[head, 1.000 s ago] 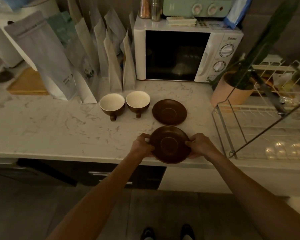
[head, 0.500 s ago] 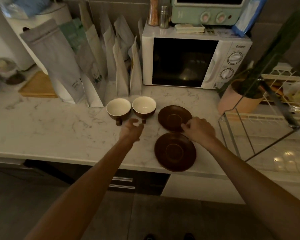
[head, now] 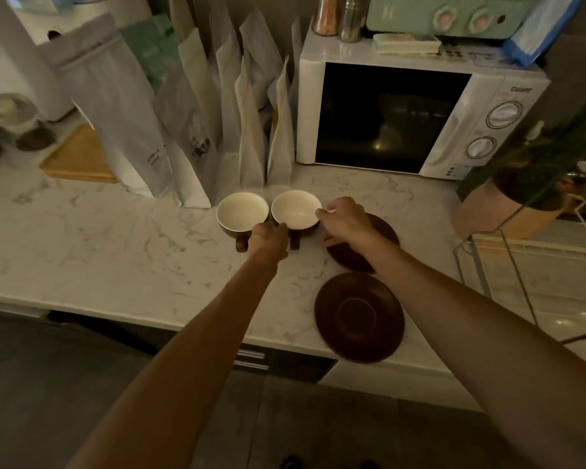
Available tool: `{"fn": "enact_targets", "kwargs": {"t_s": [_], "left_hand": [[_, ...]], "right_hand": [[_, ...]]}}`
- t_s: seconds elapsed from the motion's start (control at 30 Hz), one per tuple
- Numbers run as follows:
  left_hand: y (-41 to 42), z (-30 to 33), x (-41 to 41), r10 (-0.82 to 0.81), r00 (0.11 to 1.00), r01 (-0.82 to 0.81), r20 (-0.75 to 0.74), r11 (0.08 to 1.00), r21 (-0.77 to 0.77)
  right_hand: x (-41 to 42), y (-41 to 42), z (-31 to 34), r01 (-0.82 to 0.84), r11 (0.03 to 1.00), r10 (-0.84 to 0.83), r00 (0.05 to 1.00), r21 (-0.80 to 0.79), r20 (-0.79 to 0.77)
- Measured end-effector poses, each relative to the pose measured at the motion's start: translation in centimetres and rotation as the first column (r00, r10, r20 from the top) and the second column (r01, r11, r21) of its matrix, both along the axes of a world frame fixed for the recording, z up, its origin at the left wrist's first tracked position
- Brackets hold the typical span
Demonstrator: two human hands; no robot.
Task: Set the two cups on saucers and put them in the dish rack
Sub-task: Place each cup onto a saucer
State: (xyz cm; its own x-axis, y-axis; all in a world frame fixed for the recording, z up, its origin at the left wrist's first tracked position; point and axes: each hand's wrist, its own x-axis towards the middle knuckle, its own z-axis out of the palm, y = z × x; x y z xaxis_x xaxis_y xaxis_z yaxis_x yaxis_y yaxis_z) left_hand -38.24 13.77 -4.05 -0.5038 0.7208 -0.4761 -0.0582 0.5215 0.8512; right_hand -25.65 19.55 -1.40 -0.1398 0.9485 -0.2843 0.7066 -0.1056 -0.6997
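Note:
Two brown cups with white insides stand side by side on the marble counter: the left cup (head: 242, 211) and the right cup (head: 295, 208), handles pointing towards me. My left hand (head: 268, 240) reaches between the two handles and touches the right cup's near-left side. My right hand (head: 345, 221) pinches that cup's right rim with its fingertips. A brown saucer (head: 384, 233) lies partly under my right wrist. A second saucer (head: 359, 318) sits at the counter's front edge. The wire dish rack (head: 518, 275) stands at the right.
A white microwave (head: 386, 116) stands behind the cups, with a row of paper bags (head: 126, 106) to its left. A potted plant (head: 498, 211) sits by the rack. A wooden board (head: 78, 157) lies at the far left.
Both hands let go of the near saucer, which now lies at the counter's edge. They moved forward to the right cup, the left hand from the left, the right hand across the far saucer.

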Motion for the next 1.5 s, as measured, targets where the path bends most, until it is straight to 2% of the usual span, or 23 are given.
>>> {"fn": "enact_targets", "kwargs": {"t_s": [0.2,0.37,0.6,0.77,0.9,1.1,1.23,1.5], "left_hand": [[0.7,-1.7,-0.2,0.071,0.997,-0.07,-0.009,0.996,0.049],[1.2,-2.1,0.1,0.187,0.974,-0.196,0.127,0.979,0.06],[1.8,-2.0,0.6,0.243,0.967,-0.245,0.08,0.969,0.028],[1.6,-1.1,0.9,0.198,0.973,-0.21,0.123,0.973,0.096],[1.7,0.8,1.3,0.15,0.96,-0.183,0.236,0.975,0.128],[1.3,3.2,3.6,0.052,0.956,-0.094,0.289,0.987,0.133],[0.8,3.7,5.9,-0.007,0.954,-0.024,0.298,0.995,0.101],[0.7,2.4,8.9,-0.116,0.967,0.099,0.226,0.991,0.085]], "right_hand": [[-1.2,1.4,-2.2,0.01,1.0,-0.009,1.0,-0.021,0.016],[-1.7,2.4,-3.7,0.073,0.996,-0.075,0.995,-0.047,-0.06],[-1.9,3.0,-4.2,0.135,0.99,-0.138,0.987,-0.036,-0.087],[-1.5,2.6,-2.8,0.145,0.989,-0.143,0.986,0.017,-0.091],[-0.5,2.2,-0.3,0.143,0.987,-0.136,0.986,0.074,-0.095],[3.1,0.8,2.6,0.176,0.984,-0.171,0.974,0.017,-0.15],[6.0,-0.6,3.3,0.222,0.975,-0.222,0.965,-0.019,-0.142],[10.1,-1.3,2.3,0.277,0.96,-0.28,0.952,-0.047,-0.12]]}}
